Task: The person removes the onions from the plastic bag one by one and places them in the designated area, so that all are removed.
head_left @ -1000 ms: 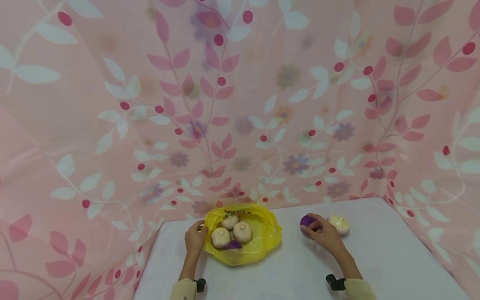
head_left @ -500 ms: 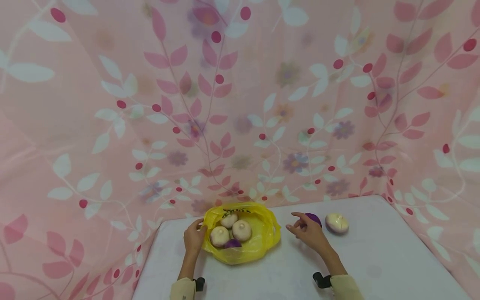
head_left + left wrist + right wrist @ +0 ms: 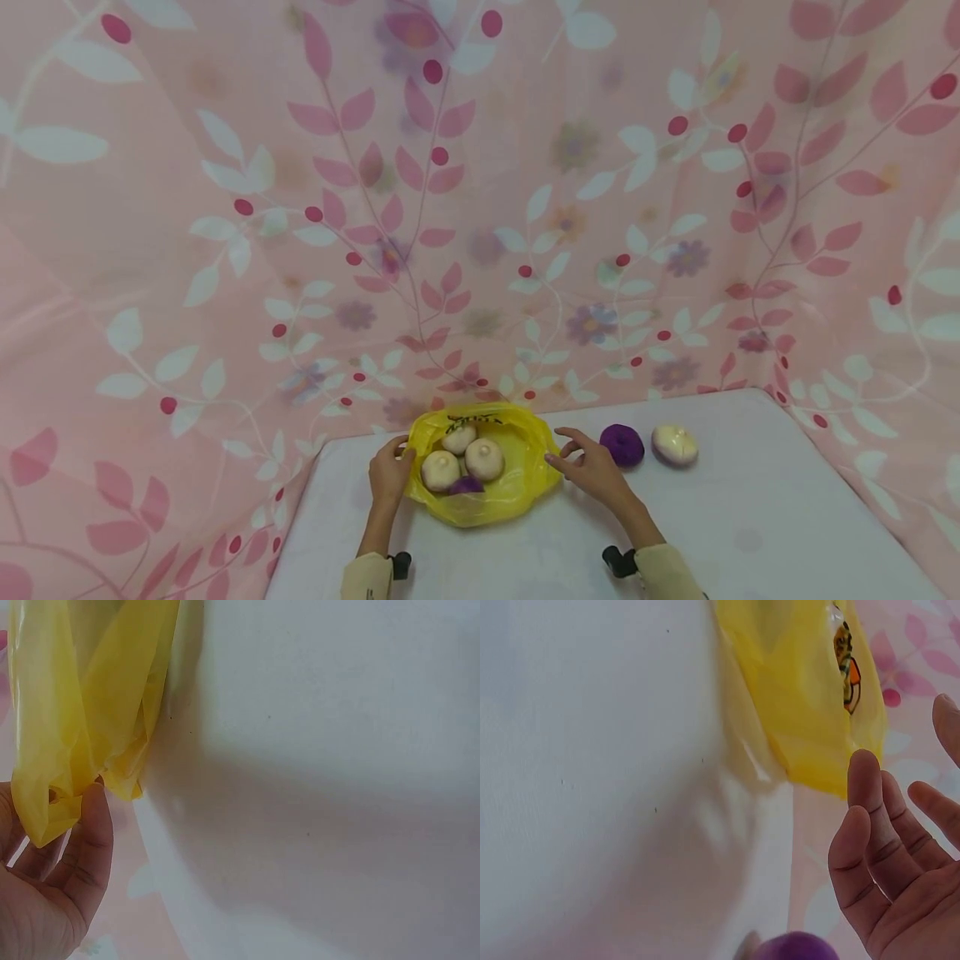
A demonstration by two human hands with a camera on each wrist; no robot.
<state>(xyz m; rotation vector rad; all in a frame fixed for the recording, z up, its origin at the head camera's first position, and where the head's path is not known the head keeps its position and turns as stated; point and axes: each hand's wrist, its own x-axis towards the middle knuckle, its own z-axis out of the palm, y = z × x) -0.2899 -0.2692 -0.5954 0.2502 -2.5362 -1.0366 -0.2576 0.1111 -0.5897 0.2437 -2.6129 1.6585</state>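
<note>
You're apparently steadying the yellow bag (image 3: 487, 512).
Your left hand (image 3: 388, 476) pinches its nine o'clock rim; right hand (image 3: 591, 469), empty, loosely spread, likely must pinch three o'clock.

A hand could dip into the right side of the gaping yellow plastic bag (image 3: 536, 468); three pale round vegetables (image 3: 484, 461) and a round purple one (image 3: 467, 486) crowd its left. The left hand (image 3: 390, 477) blocks its left rim, the right hand (image 3: 597, 473) its right. Beyond, a dimpled purple ball (image 3: 622, 446) and a cream-and-purple bulb (image 3: 675, 446) obstruct. White tablecloth (image 3: 517, 562) lies passable before it.
</note>
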